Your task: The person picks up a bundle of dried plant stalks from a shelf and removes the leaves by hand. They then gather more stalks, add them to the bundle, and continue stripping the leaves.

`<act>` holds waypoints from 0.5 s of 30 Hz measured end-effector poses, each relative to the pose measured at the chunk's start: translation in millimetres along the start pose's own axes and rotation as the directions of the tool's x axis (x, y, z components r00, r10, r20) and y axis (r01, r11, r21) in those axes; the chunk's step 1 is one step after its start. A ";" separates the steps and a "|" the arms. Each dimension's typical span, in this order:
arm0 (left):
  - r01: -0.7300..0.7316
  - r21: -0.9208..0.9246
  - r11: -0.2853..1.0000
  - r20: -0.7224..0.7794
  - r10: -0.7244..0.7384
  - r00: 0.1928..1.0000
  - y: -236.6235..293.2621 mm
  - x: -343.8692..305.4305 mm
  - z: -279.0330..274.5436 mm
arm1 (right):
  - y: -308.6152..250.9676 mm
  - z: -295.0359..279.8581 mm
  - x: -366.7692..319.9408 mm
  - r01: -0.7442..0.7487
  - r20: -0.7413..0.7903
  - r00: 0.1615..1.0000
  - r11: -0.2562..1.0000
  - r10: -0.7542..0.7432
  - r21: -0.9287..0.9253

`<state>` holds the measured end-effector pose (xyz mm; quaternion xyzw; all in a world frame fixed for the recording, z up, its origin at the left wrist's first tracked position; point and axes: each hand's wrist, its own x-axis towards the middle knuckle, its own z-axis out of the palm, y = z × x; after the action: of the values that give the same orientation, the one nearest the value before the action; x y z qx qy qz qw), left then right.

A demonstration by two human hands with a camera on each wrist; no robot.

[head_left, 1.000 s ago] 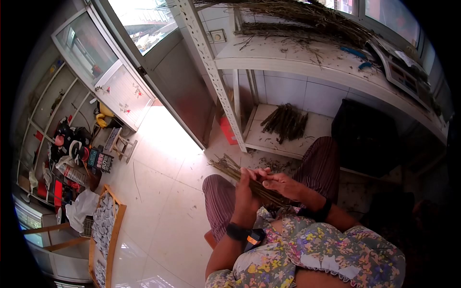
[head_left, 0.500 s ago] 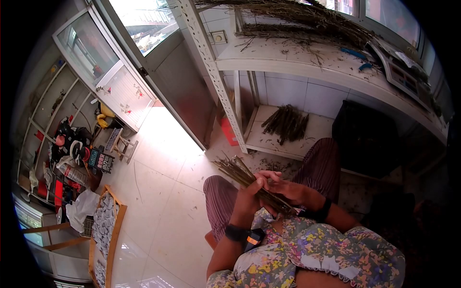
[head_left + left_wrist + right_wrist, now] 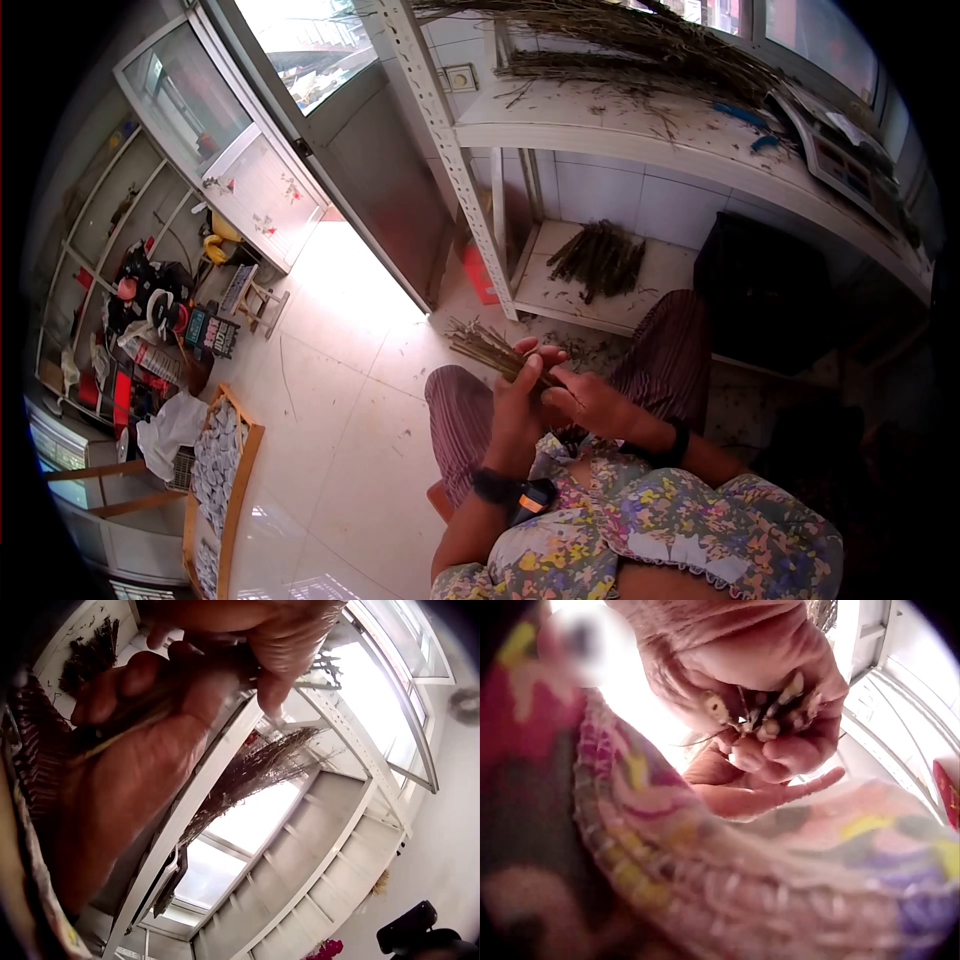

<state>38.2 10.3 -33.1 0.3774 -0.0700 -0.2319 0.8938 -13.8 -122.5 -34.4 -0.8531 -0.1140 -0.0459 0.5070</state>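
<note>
A bundle of thin dry plant stems (image 3: 482, 346) is held between both hands above the lap, its uneven tips pointing away to the upper left in the head view. My left hand (image 3: 517, 410) grips it around the middle, the thumb lying along it. Closed round the near end is my right hand (image 3: 598, 404); in the right wrist view, cut stem ends (image 3: 769, 720) poke out inside its curled fingers, with fingers of the left hand (image 3: 757, 796) below. In the left wrist view the stems are dark and mostly covered by the two hands.
A pile of short cut stems (image 3: 597, 260) lies on the low shelf (image 3: 560, 300), beside a black bag (image 3: 765, 290). Long dry branches (image 3: 640, 40) and a blue-handled tool (image 3: 740, 113) sit on the upper shelf. Plant scraps (image 3: 575, 345) litter the floor by the knees.
Half a second ago the near stem ends showed below my hands; now my right hand covers them. My fingers have shifted along the bundle, which remains in my hands.
</note>
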 end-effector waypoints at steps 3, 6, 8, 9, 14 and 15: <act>-0.046 -0.024 0.999 -0.115 0.043 0.992 -7.2 1.4 2.3 | 3.9 8.3 -2.1 0.029 -0.144 0.986 0.946 -0.080 -0.322; -0.104 -0.081 0.991 -0.170 0.089 0.981 -9.2 2.3 1.1 | -0.5 8.8 -1.7 0.021 -0.158 0.981 0.867 -0.115 -0.498; -0.133 -0.065 0.989 -0.142 0.123 0.982 -10.9 6.1 -8.4 | -2.9 7.8 -1.0 0.041 -0.127 0.983 0.825 -0.135 -0.563; -0.124 -0.096 0.988 -0.175 0.106 0.979 -11.0 5.9 -7.9 | -3.0 7.0 -1.0 0.046 -0.108 0.985 0.807 -0.135 -0.588; -0.092 -0.147 0.985 -0.250 0.053 0.967 -12.0 4.7 -8.6 | -2.7 7.1 -2.1 0.101 -0.091 0.983 0.876 -0.162 -0.472; -0.084 -0.125 0.989 -0.272 0.047 0.961 -10.6 4.2 -8.4 | -5.4 5.0 -3.1 0.098 -0.064 0.989 0.903 -0.137 -0.417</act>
<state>40.7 7.3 -46.7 0.3410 0.0550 -0.1530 0.9259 -18.3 -116.1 -32.8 -0.9295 -0.1295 -0.1386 0.3163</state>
